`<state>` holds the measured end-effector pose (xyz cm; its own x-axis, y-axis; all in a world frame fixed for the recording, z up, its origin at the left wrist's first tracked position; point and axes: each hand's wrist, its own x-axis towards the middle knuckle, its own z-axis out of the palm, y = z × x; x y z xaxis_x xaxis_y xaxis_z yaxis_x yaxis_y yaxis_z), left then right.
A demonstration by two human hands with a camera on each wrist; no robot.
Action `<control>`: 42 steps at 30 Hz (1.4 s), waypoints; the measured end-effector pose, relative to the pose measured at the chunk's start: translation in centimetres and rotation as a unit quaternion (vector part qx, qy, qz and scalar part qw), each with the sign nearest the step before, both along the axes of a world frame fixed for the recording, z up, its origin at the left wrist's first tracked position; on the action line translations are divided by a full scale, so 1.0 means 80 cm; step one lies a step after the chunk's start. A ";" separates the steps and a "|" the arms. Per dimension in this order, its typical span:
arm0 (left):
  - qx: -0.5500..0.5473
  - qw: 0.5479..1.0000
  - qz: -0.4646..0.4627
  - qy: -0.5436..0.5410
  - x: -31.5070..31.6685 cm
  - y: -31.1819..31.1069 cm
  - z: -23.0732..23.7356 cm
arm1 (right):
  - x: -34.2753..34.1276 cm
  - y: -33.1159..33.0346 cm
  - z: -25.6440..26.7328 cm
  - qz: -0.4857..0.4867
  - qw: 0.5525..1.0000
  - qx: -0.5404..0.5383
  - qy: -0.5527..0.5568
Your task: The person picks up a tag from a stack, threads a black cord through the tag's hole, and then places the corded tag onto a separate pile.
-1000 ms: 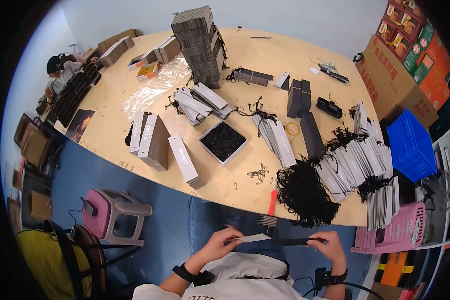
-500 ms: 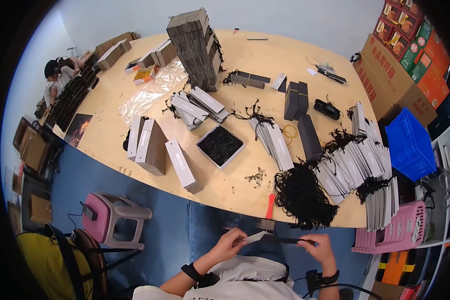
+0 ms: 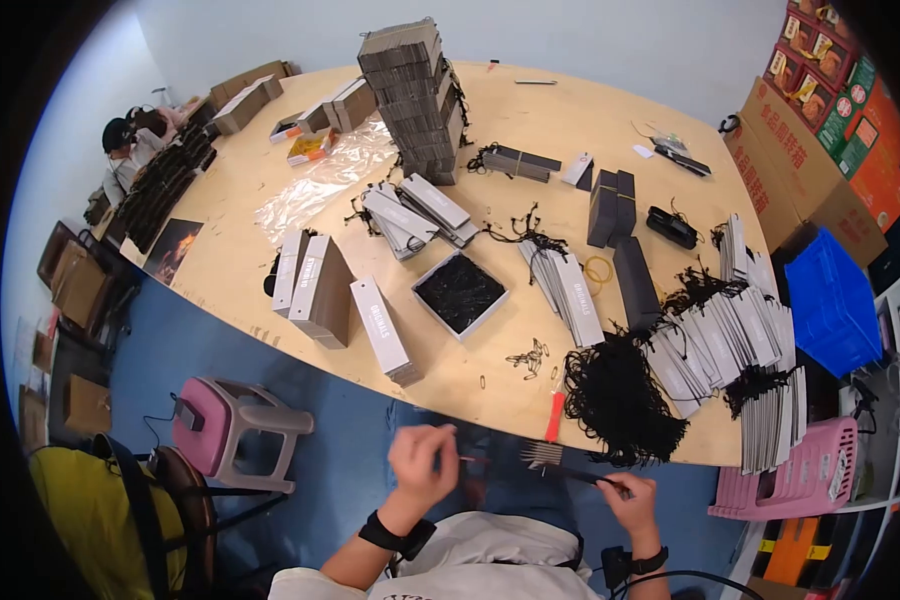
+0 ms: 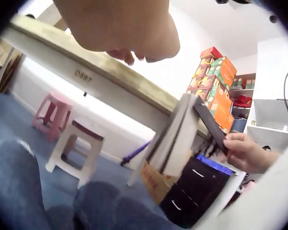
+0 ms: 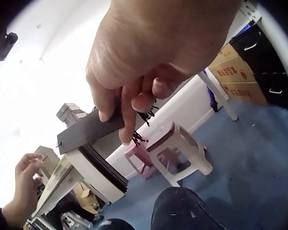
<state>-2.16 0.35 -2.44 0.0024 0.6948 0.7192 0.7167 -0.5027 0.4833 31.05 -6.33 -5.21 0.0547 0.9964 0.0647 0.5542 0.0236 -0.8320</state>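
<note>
My right hand (image 3: 632, 502) pinches the end of a dark card (image 3: 576, 473); in the right wrist view the card (image 5: 89, 132) lies flat side up between thumb and fingers, with black cord ends hanging by the fingertips. A stack of cards (image 3: 542, 455) stands on edge just beyond it, at the table's front edge; the left wrist view shows this stack (image 4: 175, 139) too. My left hand (image 3: 425, 466) is raised to the left, apart from the card, its fingers loosely bent. In the right wrist view nothing shows in the left hand (image 5: 27, 184).
On the table (image 3: 450, 385) are a box of black pieces (image 3: 459, 292), a black cord heap (image 3: 625, 405), fanned grey tags (image 3: 715, 345), a red-handled tool (image 3: 555, 415), loose small rings (image 3: 528, 358) and a tall stack (image 3: 410, 100). Another person (image 3: 125, 160) sits far left.
My left hand has let go of the pale piece it held by the dark card and moved up and left. My right hand keeps its pinch on the dark card, slightly lower.
</note>
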 end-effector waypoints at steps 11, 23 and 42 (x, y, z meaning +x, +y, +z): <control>-0.065 0.975 0.200 0.073 -0.041 0.064 0.066 | -0.041 0.037 -0.016 0.220 0.953 0.026 -0.209; -0.091 0.970 0.197 -0.107 -0.044 0.070 0.068 | -0.086 0.064 0.012 0.233 0.945 0.037 -0.227; -0.053 0.975 0.216 0.003 -0.045 0.068 0.075 | -0.080 0.057 0.001 0.243 0.942 0.078 -0.220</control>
